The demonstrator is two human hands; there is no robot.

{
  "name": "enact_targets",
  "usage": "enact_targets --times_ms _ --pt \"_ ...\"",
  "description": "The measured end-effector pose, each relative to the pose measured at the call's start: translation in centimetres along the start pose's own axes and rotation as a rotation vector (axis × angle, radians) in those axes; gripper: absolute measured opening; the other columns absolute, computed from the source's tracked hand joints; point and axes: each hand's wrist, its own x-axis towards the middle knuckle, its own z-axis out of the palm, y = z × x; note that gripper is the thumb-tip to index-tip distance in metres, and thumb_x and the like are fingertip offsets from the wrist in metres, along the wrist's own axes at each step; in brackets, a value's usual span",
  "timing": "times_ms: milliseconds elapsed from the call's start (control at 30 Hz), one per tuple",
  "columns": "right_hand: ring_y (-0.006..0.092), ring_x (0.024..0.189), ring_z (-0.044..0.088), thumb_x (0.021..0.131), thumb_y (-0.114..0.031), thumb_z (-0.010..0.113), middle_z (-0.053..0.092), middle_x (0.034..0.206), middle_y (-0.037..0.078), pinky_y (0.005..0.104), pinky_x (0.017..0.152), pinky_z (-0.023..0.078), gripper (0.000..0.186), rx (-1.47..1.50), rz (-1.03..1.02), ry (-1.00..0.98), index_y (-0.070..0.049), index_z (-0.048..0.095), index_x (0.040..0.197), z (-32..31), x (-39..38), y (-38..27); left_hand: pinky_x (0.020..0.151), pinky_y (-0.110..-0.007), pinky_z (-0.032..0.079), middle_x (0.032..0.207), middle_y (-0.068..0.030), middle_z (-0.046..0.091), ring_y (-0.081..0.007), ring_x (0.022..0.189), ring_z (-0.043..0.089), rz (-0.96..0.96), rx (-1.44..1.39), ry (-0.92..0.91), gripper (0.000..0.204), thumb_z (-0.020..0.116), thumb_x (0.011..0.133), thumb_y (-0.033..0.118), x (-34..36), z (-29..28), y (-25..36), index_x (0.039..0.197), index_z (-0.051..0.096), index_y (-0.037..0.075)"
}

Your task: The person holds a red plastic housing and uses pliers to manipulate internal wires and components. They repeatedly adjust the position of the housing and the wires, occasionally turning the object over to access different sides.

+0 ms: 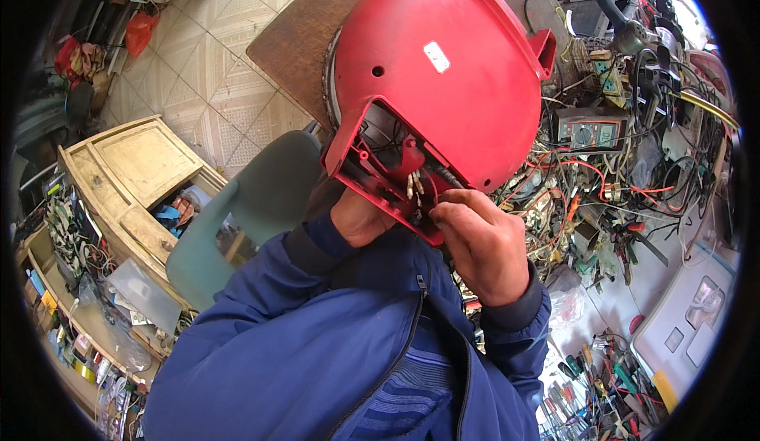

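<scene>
Housing (467, 61), red and domed, juts past the near edge of the brown table (289, 41). Right hand (487, 243): fingertips together beside the white connectors (413, 185) — grip unclear; left hand (360, 218) underneath, fingers hidden, cannot tell. Tugging could loosen connectors; uneven support could tip the housing.

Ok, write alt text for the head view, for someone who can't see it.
A person in a blue jacket handles a rounded red housing, the right hand beside pale connectors in its opening, the left hand partly hidden behind its near edge. Beyond is a brown tabletop; to the right, a multimeter sits among tangled cables.
</scene>
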Motion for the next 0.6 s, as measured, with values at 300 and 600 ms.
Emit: enact_targets --times_ms 300,600 --pt "0.0365 0.081 0.073 0.086 -0.001 0.071 0.072 0.094 0.013 0.0434 0.069 0.059 0.018 0.092 0.049 -0.061 -0.006 0.076 0.102 0.6 0.6 1.4 0.103 -0.043 0.058 0.129 -0.009 0.072 -0.0228 0.116 0.07 -0.008 -0.064 -0.005 0.038 0.059 0.109 0.035 -0.2 0.4 0.0 0.134 0.064 0.008" --pt "0.0367 0.086 0.073 0.087 -0.001 0.072 0.073 0.095 0.015 0.0408 0.076 0.058 0.015 -0.146 0.247 -0.03 -0.003 0.078 0.1 1.7 0.0 -1.4 0.102 -0.042 0.058 0.131 -0.0072 0.07 -0.0216 0.117 0.069 0.016 -0.055 0.06 0.034 0.057 0.11 0.031 -0.1 1.2 -0.5 0.134 0.063 0.008"
